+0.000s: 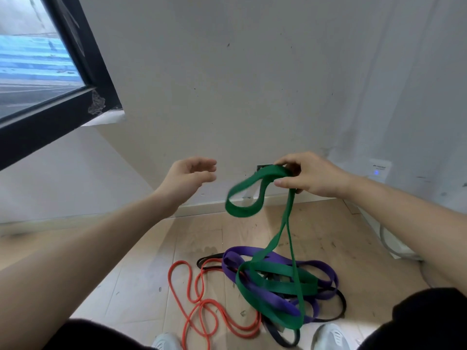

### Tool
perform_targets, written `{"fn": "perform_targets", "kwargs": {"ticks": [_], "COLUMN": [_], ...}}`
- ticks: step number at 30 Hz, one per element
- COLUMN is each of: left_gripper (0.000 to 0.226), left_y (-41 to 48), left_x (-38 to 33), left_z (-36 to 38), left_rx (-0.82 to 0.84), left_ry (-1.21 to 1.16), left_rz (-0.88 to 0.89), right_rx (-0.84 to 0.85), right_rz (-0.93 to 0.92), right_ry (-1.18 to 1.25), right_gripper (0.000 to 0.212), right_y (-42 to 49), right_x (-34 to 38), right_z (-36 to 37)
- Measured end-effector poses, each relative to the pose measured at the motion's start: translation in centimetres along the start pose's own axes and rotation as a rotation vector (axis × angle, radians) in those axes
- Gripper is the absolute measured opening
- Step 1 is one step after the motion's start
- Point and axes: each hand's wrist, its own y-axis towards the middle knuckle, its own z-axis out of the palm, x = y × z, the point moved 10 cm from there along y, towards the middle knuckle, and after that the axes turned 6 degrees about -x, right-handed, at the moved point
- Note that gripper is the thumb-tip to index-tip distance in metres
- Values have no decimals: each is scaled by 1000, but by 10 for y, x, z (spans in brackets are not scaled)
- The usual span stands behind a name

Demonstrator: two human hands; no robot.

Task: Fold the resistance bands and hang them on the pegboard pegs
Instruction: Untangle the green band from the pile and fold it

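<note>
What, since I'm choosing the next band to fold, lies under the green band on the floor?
The purple band loops under the green band, with a black band beneath both. How the strands tangle below the crossings is covered.

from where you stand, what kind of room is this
Likely a bare spare room or home workout corner: resistance bands piled on the wood-look floor, a scuffed white wall, a dark-framed window.

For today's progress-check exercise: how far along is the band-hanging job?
Done: nothing; no pegboard shows. In hand: right hand pinches a loop of the green band, left hand open. Left: green's tail, purple, red and black bands lie tangled on the floor.
</note>
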Motion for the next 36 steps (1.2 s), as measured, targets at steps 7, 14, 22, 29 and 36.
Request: {"fn": "perform_targets", "kwargs": {"ticks": [7, 14, 22, 29, 36], "left_gripper": [77, 45, 28, 17, 36], "left_y": [-22, -26, -22, -18, -9], "left_x": [-24, -38, -50, -61, -66], "left_z": [66, 75, 55, 28, 1], "left_rx": [309, 341, 270, 184, 78], "left_ry": [358, 312, 34, -252, -408], "left_rz": [305, 363, 278, 264, 287], "right_rx": [21, 79, 256, 275, 250], "right_rz": [-109, -148, 16, 93, 71], "right_ry": [-34, -18, 34, 186, 160], "right_gripper": [34, 33, 26, 21, 29], "right_y": [-2, -6, -10, -8, -1], "right_x": [29, 45, 15, 6, 13], "right_z": [17, 30, 68, 83, 70]}}
